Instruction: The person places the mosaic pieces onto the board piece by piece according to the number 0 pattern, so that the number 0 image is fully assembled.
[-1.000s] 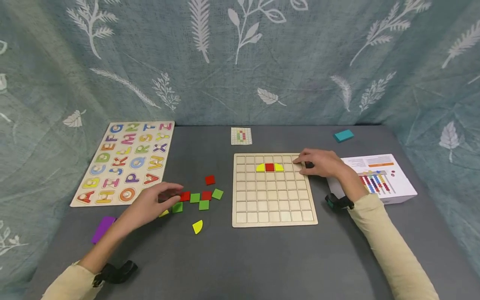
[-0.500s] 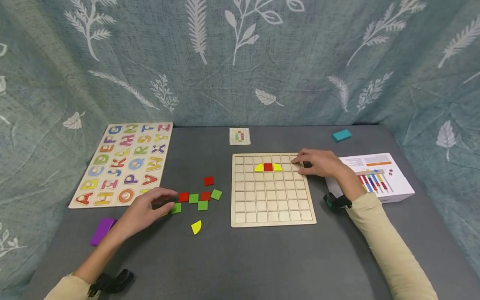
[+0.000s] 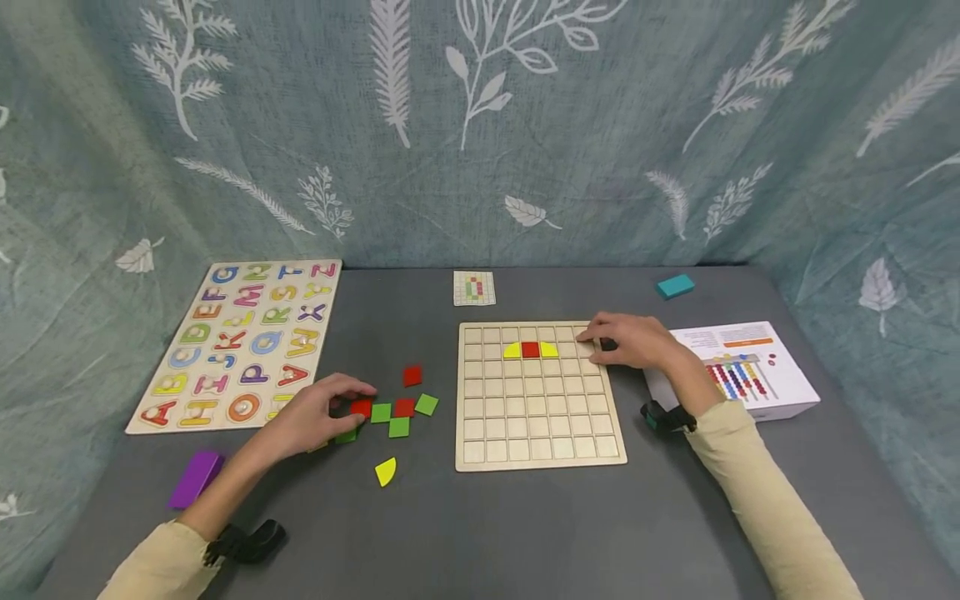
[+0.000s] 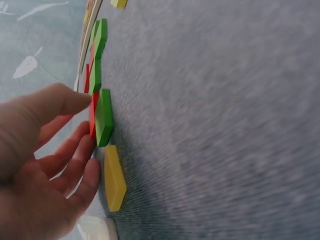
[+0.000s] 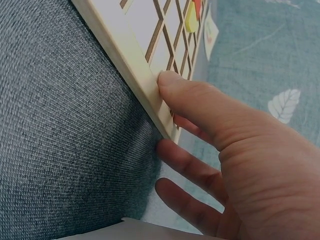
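Observation:
At the left my left hand [image 3: 318,418] reaches over loose tiles, thumb and index finger on opposite sides of a red square tile [image 3: 362,407], pinching it. In the left wrist view, a green square tile [image 4: 104,119] lies right beside that red tile, and a yellow tile [image 4: 115,179] is near the curled lower fingers. My right hand [image 3: 630,340] rests on the upper right corner of a wooden grid board [image 3: 536,408]. Its thumb presses the board's frame in the right wrist view. Set into the board are a red square [image 3: 530,350] and two yellow quarter-circles [image 3: 512,351].
Several more green and red tiles and a yellow quarter-circle [image 3: 386,472] lie left of the board. A pattern card [image 3: 474,288] is behind it. Around stand an alphabet puzzle [image 3: 247,350], a purple block [image 3: 197,480], a teal block [image 3: 676,286] and an abacus box [image 3: 787,367].
My left hand first drew back slightly left, then moved right so its thumb and finger now meet the red tile. The right hand stays on the board. The head view has tilted a little upward.

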Motion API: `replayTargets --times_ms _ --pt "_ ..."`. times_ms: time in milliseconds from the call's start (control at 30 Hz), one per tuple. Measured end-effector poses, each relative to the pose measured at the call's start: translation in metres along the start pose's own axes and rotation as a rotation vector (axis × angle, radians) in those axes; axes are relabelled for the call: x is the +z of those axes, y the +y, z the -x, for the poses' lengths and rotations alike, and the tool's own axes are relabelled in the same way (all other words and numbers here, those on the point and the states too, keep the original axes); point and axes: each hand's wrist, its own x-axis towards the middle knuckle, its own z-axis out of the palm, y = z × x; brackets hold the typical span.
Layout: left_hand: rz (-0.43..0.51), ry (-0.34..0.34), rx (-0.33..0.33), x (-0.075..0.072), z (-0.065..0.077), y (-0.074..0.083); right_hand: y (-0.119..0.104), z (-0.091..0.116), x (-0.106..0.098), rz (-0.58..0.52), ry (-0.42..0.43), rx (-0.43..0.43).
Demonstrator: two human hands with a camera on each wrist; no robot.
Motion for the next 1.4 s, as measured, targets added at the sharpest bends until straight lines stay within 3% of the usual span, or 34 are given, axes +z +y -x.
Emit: replayTargets --times_ms 233,500,633,733,900,1033,1133,1267,1400 --pt "-0.018 -0.051 -0.004 -0.002 -0.004 -0.004 -0.002 0.001 0.004 -0.003 -0.013 0.006" --pt "-0.176 -0.094 -0.003 -0.008 -0.019 0.004 0.000 0.000 0.000 -0.009 -0.003 0.016" --pt "-0.214 -0.062 0.011 -0.013 -0.027 0.013 0.000 0.000 0.001 -0.012 0.005 -0.005" --pt "-0.213 -0.030 0.061 -0.009 -0.043 0.026 0.001 0.000 0.002 -0.011 0.008 -0.012" --pt "-0.200 -0.087 0.159 0.020 -0.091 0.073 0.001 0.000 -0.001 -0.006 0.014 0.000" --pt "-0.155 -0.186 0.263 0.054 -0.136 0.116 0.002 -0.001 -0.002 0.002 0.002 0.011" --pt "-0.152 -0.266 0.304 0.077 -0.161 0.140 0.002 -0.001 -0.003 0.001 -0.007 0.014" --pt "-0.207 -0.295 0.326 0.097 -0.182 0.156 0.002 0.000 -0.003 0.000 0.009 0.011" --pt "-0.269 -0.278 0.310 0.107 -0.191 0.157 0.003 0.000 -0.002 0.005 0.016 0.004"
